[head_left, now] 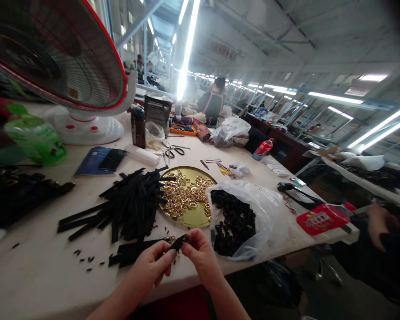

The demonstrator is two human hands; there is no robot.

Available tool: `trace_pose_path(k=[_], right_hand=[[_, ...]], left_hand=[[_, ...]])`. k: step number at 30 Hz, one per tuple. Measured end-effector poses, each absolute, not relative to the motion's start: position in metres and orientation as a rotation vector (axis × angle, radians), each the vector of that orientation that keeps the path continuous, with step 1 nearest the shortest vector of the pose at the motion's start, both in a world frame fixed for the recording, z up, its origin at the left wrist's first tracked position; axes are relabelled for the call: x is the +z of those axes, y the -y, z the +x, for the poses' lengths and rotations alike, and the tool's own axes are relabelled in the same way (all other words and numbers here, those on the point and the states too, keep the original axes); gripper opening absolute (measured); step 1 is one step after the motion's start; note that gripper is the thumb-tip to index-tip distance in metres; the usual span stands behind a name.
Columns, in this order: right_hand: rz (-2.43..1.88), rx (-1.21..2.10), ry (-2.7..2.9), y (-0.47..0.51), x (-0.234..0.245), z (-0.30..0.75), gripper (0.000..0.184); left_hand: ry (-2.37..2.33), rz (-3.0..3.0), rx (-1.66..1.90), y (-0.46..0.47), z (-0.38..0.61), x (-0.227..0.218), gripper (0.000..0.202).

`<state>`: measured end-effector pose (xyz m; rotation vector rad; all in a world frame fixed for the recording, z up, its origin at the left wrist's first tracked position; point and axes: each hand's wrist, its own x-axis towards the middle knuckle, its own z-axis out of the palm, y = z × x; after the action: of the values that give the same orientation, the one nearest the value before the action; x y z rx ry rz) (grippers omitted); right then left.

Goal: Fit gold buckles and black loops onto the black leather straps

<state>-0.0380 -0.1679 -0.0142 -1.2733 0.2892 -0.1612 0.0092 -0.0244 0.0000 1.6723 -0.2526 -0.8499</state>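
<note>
Near the table's front edge, my left hand [151,266] and my right hand [200,252] pinch the two ends of one small black strap piece [179,242]. A bit of gold hardware seems to sit at its left end. Just behind the hands lies a heap of black straps [126,206]. A round gold tray [190,218] holds several gold metal buckles [183,195]. To the right, an open clear plastic bag [266,213] holds small black parts [233,224].
A red-rimmed fan [58,53] stands at the back left beside a green bottle [36,138]. Scissors [173,150], a dark notebook [98,161], a red box [322,218] and a red bottle [262,149] lie around. Another person's hand [378,224] is at the right; a person [213,102] sits far off.
</note>
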Motion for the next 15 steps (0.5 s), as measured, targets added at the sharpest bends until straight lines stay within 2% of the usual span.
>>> trace_pose_path(k=[7,15], right_hand=[[-1.184,-0.085,-0.297,0.141,-0.016,-0.037,0.026],[-1.003,-0.088,-0.325,0.133,-0.017,-0.041,0.021]], left_hand=[[0.248,1.799,-0.685,0.004,0.003,-0.002,0.034],[0.158,1.719,-0.731,0.008,-0.001,-0.012,0.036]])
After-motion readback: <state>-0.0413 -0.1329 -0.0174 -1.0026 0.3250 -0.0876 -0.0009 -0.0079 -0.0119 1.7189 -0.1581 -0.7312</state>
